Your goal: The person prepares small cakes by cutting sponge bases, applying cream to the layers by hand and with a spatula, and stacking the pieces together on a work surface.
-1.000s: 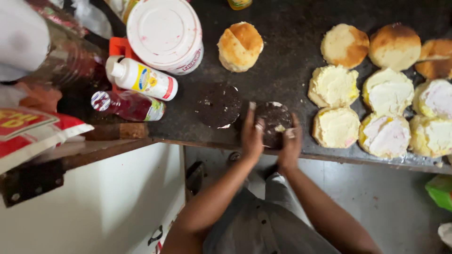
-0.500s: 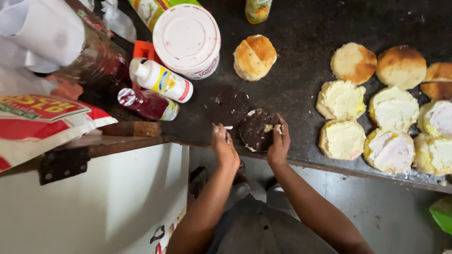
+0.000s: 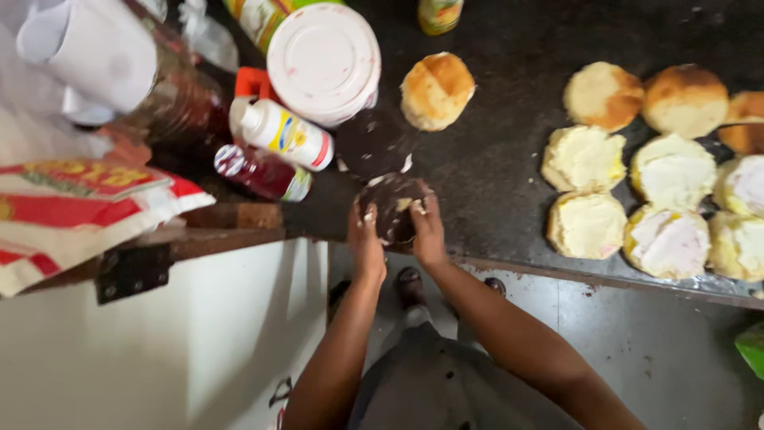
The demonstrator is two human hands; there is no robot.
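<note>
Dark cake [image 3: 392, 209], round and chocolate-coloured, sits at the near edge of the black counter [image 3: 509, 151], just left of frame centre, with pale smears of cream on its top. Left hand [image 3: 366, 243] cups its left side, fingers curved and lightly closed against the rim, white cream on the fingertips. Right hand [image 3: 428, 231] presses against the right side in the same way, fingers bent round the edge, cream on them too. Both forearms rise from the bottom of the frame and meet at the cake. A second dark round [image 3: 372, 143] lies just above it, touching or nearly so; cannot tell which. Above that, a white tub lid [image 3: 322, 60] at upper centre. Left of the rounds, a white squeeze bottle [image 3: 282, 134] lies on its side, and a red bottle [image 3: 259, 171] lies below it. A golden bun [image 3: 436, 90] stands alone right of the lid. Right side of the frame: two browned buns [image 3: 605, 95] in a row, and beneath them several halves spread with pale cream [image 3: 585, 157], set close together in two rows running to the right edge. At left centre, a red-and-white bag [image 3: 79, 211] hangs over the counter edge. Upper left, a white roll [image 3: 95, 48]. Grey floor [image 3: 652, 334] shows at lower right below the counter.
</note>
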